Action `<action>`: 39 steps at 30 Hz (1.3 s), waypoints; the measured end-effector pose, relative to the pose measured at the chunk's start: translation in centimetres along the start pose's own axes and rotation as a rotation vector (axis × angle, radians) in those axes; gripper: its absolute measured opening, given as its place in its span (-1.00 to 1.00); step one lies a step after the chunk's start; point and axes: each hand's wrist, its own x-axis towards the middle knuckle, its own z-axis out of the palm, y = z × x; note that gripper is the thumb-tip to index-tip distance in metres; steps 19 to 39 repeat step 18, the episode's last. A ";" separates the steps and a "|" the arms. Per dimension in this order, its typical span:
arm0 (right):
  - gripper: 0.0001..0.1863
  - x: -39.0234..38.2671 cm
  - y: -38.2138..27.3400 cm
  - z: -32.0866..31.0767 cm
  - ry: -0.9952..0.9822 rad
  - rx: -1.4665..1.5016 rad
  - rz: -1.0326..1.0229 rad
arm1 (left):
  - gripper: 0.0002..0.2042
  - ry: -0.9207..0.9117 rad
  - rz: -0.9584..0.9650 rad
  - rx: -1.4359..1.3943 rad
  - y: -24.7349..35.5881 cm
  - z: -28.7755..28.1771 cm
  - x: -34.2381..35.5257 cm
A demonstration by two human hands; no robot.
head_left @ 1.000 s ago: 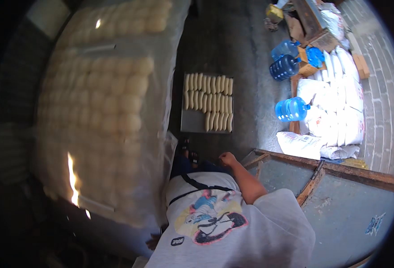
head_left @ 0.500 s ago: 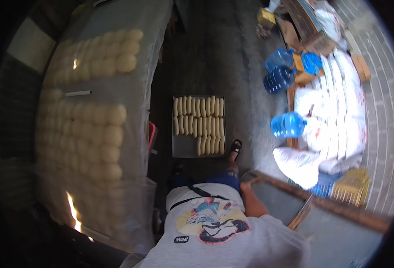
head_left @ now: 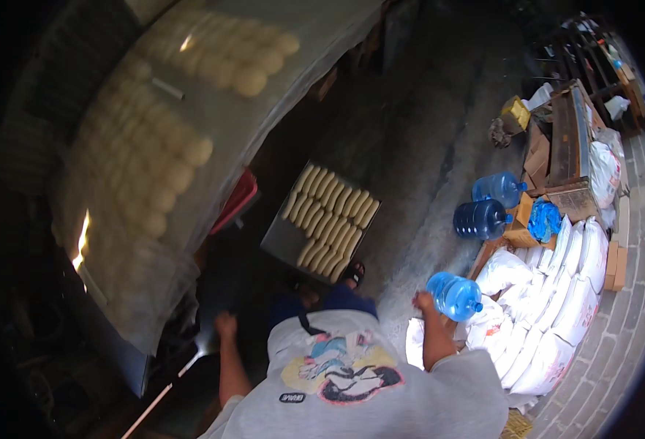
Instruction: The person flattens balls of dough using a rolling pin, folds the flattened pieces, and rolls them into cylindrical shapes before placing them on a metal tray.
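Note:
My left hand (head_left: 225, 325) hangs low beside my body, fingers curled, with nothing showing in it. On the other side my right hand (head_left: 424, 301) is bent up with its fingers curled and seemingly bare. It overlaps the left edge of a light blue water jug (head_left: 455, 295); whether it touches the jug I cannot tell. In front of my feet a dark metal tray (head_left: 284, 240) lies on the floor, bearing rows of long pale dough rolls (head_left: 330, 219). The tray's near left corner is bare. Neither hand touches it.
At left a table under a clear plastic sheet (head_left: 264, 121) carries pale rounded dough pieces (head_left: 136, 150). A red bin (head_left: 236, 199) stands below its edge. White sacks (head_left: 549, 322), two more blue jugs (head_left: 480, 219) and a wooden cabinet (head_left: 570, 146) line the right side.
My view has swung to the right, so the tray appears tilted. My left hand has come into sight, and my right arm has swung outward, away from the wooden-framed surface.

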 end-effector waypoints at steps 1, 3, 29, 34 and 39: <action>-0.68 -0.7 -3.3 -0.9 0.115 0.037 -0.020 | -0.74 0.075 0.004 -0.073 2.4 0.8 0.6; -0.76 -0.4 -9.6 -2.1 0.124 0.308 0.010 | -0.69 -0.015 -0.124 -0.209 4.7 3.5 2.7; -0.56 39.5 -29.3 18.9 -0.309 -1.140 -0.612 | -0.76 -0.183 -1.042 -1.208 7.1 40.1 5.6; -0.56 39.5 -29.3 18.9 -0.309 -1.140 -0.612 | -0.76 -0.183 -1.042 -1.208 7.1 40.1 5.6; -0.56 39.5 -29.3 18.9 -0.309 -1.140 -0.612 | -0.76 -0.183 -1.042 -1.208 7.1 40.1 5.6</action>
